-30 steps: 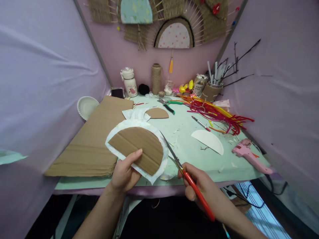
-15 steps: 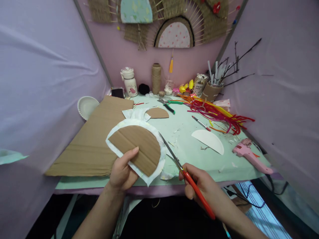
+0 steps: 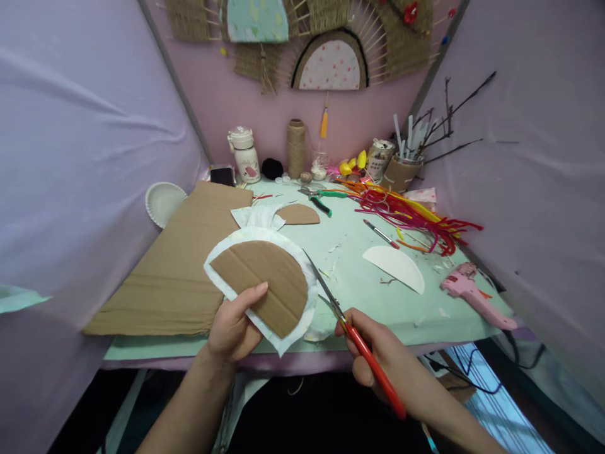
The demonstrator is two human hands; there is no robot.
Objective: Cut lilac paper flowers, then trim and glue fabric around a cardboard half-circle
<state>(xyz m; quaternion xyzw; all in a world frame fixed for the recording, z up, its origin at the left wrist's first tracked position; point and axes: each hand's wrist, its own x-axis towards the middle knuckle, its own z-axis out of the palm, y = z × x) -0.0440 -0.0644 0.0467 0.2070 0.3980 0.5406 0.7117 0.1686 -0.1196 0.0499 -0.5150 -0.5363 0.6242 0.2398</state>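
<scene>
My left hand (image 3: 239,325) pinches a half-round piece of cardboard (image 3: 269,271) near its straight edge, thumb on top. Behind the cardboard lies a pale fabric piece (image 3: 309,302) that shows as a border all round it. In my right hand (image 3: 378,353) is a pair of red-handled scissors (image 3: 338,309), blades parted. The upper blade lies beside the right edge of the fabric; whether it touches is unclear. A fabric scrap (image 3: 258,217) and a smaller cardboard half-round (image 3: 299,214) lie just beyond on the table.
A large cardboard sheet (image 3: 165,277) covers the table's left side. To the right lie a white half-circle (image 3: 394,268), a pen (image 3: 380,233), pipe cleaners (image 3: 401,217) and a pink glue gun (image 3: 477,296). Green-handled pliers (image 3: 324,195), a twine cone (image 3: 296,148) and a bottle (image 3: 244,154) are farther back.
The cardboard and fabric in my left hand have shifted slightly to the right, with a small turn. The scissors have hardly moved and stay parted beside the fabric edge.
</scene>
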